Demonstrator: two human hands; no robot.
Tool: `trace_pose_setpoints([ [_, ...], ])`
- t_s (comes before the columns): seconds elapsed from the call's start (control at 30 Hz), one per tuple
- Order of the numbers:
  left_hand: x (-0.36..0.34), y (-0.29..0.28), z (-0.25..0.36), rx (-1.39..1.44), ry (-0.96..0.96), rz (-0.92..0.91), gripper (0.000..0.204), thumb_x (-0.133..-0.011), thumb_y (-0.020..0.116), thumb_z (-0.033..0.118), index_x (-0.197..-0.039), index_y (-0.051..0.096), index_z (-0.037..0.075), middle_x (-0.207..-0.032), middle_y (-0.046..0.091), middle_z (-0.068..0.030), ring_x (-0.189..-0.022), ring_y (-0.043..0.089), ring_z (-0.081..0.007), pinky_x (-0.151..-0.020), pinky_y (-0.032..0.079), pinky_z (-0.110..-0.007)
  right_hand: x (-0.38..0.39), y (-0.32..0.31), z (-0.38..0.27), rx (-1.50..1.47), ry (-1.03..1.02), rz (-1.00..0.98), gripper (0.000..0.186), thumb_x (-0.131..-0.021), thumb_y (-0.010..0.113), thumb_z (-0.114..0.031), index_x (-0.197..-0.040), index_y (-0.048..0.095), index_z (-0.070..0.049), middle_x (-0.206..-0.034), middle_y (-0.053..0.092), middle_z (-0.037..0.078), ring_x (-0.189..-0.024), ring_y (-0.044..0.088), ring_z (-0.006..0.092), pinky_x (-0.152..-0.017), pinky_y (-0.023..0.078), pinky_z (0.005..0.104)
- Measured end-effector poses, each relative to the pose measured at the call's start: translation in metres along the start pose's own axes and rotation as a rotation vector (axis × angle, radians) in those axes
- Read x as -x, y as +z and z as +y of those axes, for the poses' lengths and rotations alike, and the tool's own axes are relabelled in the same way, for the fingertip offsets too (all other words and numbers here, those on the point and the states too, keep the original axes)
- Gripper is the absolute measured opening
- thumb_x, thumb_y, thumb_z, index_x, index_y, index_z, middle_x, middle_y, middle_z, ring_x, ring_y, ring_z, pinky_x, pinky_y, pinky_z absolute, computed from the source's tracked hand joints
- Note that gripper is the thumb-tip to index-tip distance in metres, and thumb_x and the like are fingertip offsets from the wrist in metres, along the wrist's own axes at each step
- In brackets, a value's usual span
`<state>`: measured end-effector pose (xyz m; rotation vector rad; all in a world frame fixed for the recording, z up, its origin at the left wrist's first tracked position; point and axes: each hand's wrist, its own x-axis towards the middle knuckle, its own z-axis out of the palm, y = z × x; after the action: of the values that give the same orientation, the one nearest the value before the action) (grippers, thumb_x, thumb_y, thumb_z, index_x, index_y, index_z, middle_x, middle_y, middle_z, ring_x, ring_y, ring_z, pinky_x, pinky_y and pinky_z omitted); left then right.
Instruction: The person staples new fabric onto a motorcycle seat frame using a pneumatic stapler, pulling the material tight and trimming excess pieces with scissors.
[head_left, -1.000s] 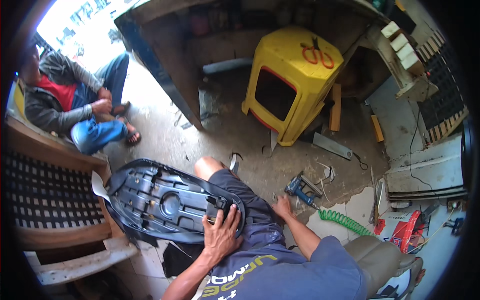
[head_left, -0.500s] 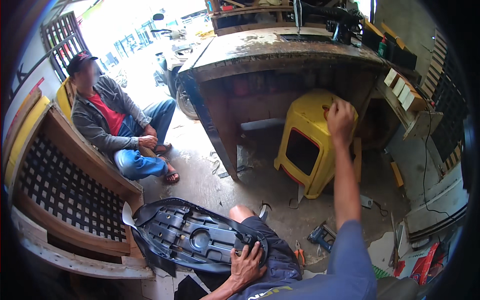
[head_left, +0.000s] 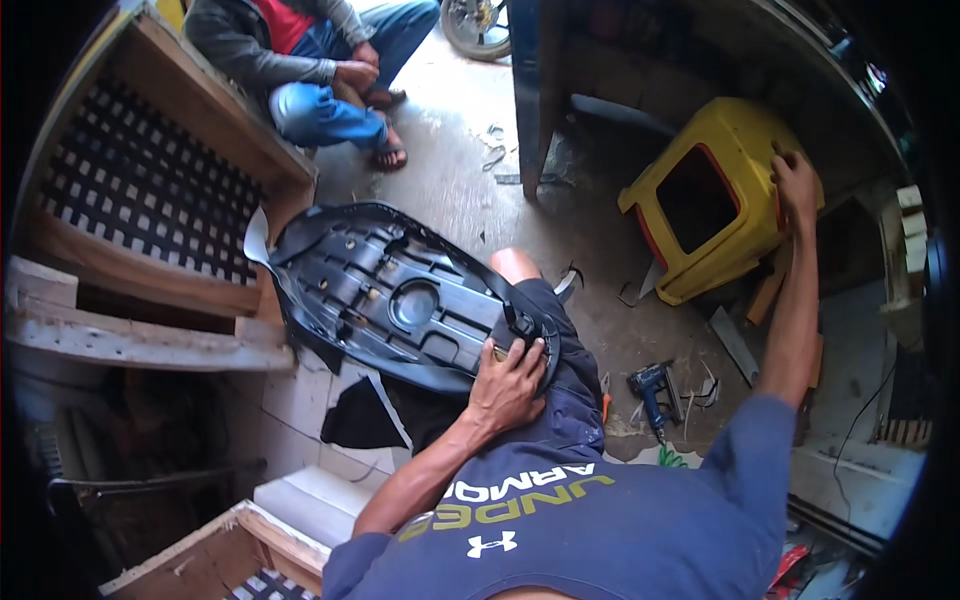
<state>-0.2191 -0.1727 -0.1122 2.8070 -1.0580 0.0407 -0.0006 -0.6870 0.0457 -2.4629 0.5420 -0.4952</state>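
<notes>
- Bench (head_left: 526, 90): my view had dipped in the last half second, so the benchtop was gone. One.
- Frames: one webbed frame (head_left: 215, 110) stood at the left; a second (head_left: 280, 530) had come in at lower left. Two.
- Person (head_left: 320, 112): now cut off by the upper edge, hands together, legs bent. One.
- Stool (head_left: 740, 125): yellow, beyond my lap to the right. One.
- Seat (head_left: 415, 300): underside up at my lap, its far end near the webbed frame. One.
- Hands: two of mine. My left hand (head_left: 507, 390) lay on the seat's near end, fingers spread. My right hand (head_left: 793, 180) had been low by the air gun a second earlier, and was now at the stool's top, fingers bent; I could not tell whether they held anything. To my judgement, that left the seat steadied by the left alone, with work on it paused.
- Air gun (head_left: 655, 395): on the floor, green hose attached, apart from both hands. One.
- Scissors: on the stool a second earlier; none that I could make out now, perhaps behind my fingers.
- Orange handle (head_left: 606, 400): just beside my shorts, mostly hidden. One.
</notes>
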Motion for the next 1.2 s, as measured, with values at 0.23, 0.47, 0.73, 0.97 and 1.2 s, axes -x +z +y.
trace_pose_setpoints([
  [0.23,0.001,-0.009,-0.009,0.016,0.022,-0.012,0.066,-0.072,0.080,0.048,-0.127,0.072,0.013,-0.149,0.058,-0.0046,-0.132,0.050,-0.0264,-0.105,0.035,-0.063,0.222,0.097,-0.060,-0.662,-0.317,-0.669,0.030,-0.098,0.057,-0.013,-0.126,0.057,-0.003,-0.098,0.066,0.009,-0.078,0.069,0.0153,-0.064,0.056,0.0314],
  [0.47,-0.008,-0.018,-0.015,0.037,0.051,-0.050,0.068,-0.072,0.080,0.050,-0.127,0.072,0.010,-0.143,0.061,-0.0059,-0.132,0.050,-0.0274,-0.105,0.035,-0.065,0.307,0.167,-0.063,-0.290,-0.420,-1.016,0.027,-0.101,0.066,-0.022,-0.121,0.071,-0.005,-0.107,0.073,0.014,-0.094,0.073,0.0297,-0.084,0.057,0.0401],
  [0.73,-0.011,-0.015,-0.012,-0.017,0.027,-0.109,0.071,-0.069,0.082,0.056,-0.121,0.075,0.007,-0.139,0.063,-0.0067,-0.133,0.050,-0.0269,-0.103,0.038,-0.065,0.302,0.173,-0.077,0.125,-0.446,-0.984,0.026,-0.101,0.062,-0.033,-0.108,0.075,-0.010,-0.099,0.076,0.019,-0.097,0.072,0.0409,-0.083,0.056,0.0521],
  [0.97,-0.013,-0.012,-0.012,0.029,-0.012,-0.085,0.070,-0.070,0.081,0.054,-0.123,0.075,0.009,-0.141,0.062,-0.0064,-0.132,0.050,-0.0269,-0.105,0.036,-0.063,0.304,0.170,-0.097,0.326,-0.642,-0.895,0.033,-0.098,0.064,-0.036,-0.085,0.074,-0.007,-0.077,0.072,0.022,-0.074,0.073,0.0429,-0.067,0.057,0.0545],
  [1.2,-0.013,-0.006,-0.012,0.007,-0.006,-0.031,0.070,-0.070,0.081,0.054,-0.123,0.075,0.010,-0.141,0.062,-0.0062,-0.132,0.051,-0.0266,-0.103,0.037,-0.064,0.290,0.169,-0.110,0.353,-0.750,-0.887,0.029,-0.094,0.066,-0.030,-0.076,0.074,-0.009,-0.072,0.071,0.022,-0.070,0.074,0.0399,-0.066,0.059,0.0513],
])
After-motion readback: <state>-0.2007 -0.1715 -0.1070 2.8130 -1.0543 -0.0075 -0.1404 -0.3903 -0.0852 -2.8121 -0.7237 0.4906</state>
